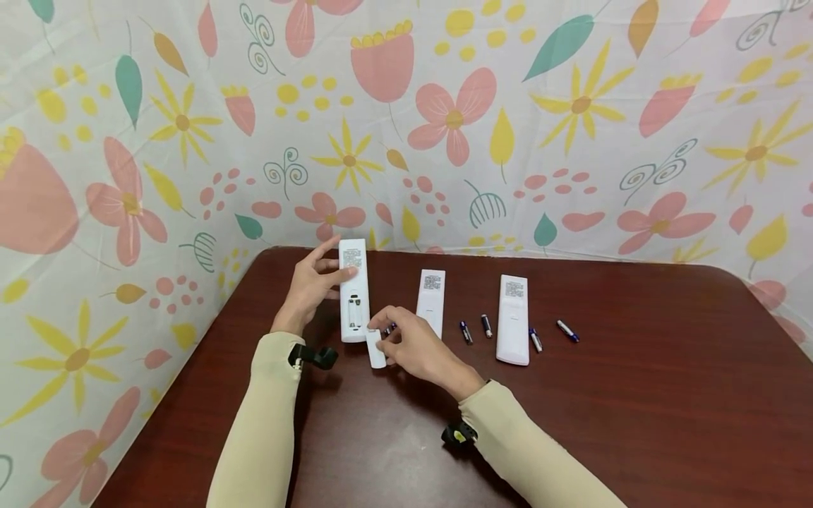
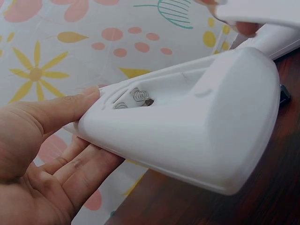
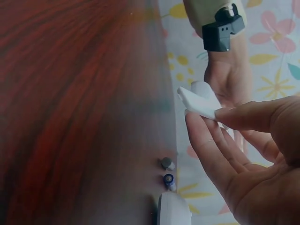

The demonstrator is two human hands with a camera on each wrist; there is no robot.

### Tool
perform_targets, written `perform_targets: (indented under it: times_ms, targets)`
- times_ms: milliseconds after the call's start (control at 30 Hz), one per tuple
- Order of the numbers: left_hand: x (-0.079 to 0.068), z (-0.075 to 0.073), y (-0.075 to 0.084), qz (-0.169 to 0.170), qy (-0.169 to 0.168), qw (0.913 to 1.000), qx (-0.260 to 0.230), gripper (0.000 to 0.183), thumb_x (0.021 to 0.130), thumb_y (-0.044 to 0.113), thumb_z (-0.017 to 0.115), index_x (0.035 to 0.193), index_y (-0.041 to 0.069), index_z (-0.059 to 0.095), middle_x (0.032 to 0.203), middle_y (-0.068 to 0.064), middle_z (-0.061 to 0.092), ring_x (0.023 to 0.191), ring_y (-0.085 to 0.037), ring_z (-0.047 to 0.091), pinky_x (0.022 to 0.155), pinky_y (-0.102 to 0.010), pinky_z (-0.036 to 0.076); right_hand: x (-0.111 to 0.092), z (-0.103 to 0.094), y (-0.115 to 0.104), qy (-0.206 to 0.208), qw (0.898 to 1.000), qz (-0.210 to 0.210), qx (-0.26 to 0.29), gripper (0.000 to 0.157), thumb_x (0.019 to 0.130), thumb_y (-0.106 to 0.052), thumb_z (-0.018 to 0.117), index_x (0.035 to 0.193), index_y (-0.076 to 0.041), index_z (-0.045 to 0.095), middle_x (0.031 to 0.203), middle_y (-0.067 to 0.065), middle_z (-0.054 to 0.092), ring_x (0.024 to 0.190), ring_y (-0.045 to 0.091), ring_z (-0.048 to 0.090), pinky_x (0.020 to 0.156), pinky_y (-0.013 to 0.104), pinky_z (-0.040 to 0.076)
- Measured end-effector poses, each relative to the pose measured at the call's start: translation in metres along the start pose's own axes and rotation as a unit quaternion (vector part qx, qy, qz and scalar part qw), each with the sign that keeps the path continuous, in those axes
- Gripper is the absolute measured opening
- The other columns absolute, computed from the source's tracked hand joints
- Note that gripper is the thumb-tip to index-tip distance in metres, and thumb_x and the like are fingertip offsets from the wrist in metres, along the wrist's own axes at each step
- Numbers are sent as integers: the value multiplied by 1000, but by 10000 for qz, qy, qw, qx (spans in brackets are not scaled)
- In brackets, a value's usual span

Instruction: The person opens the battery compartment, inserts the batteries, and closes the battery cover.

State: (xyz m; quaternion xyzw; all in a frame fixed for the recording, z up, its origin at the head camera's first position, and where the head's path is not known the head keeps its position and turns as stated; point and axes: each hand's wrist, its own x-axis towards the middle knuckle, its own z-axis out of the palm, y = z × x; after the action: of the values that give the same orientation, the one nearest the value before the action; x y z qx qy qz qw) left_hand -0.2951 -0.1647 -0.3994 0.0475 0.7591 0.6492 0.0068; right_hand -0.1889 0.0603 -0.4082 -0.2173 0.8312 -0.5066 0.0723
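Above the red-brown wooden table (image 1: 356, 437), we see the left grip (image 1: 313, 282) closed around a long white plastic remote (image 1: 348, 288) and the right grip (image 1: 416, 346) pinching a thin white plastic battery cover (image 1: 376, 356), pieces we judge light, stiff and slippery, best held by long edges.
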Motion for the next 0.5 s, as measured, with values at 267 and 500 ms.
perform_targets:
  times_ms: [267, 500]
  targets:
    - [0, 1, 1, -54, -10, 10000, 19, 73, 96, 14, 83, 159, 33, 52, 129, -18, 63, 97, -30, 71, 68, -36, 65, 0, 2, 1, -146, 9999, 2, -57, 23, 99, 7, 70, 118, -6, 68, 110, 10, 62, 79, 20, 70, 63, 33, 62]
    - [-1, 1, 3, -57, -2, 10000, 52, 73, 96, 13, 83, 160, 31, 51, 129, -19, 63, 95, -29, 72, 67, -36, 65, 1, 3, 3, -221, 9996, 74, -137, 23, 96, 12, 71, 114, -1, 67, 104, 12, 63, 74, 19, 68, 58, 30, 61]
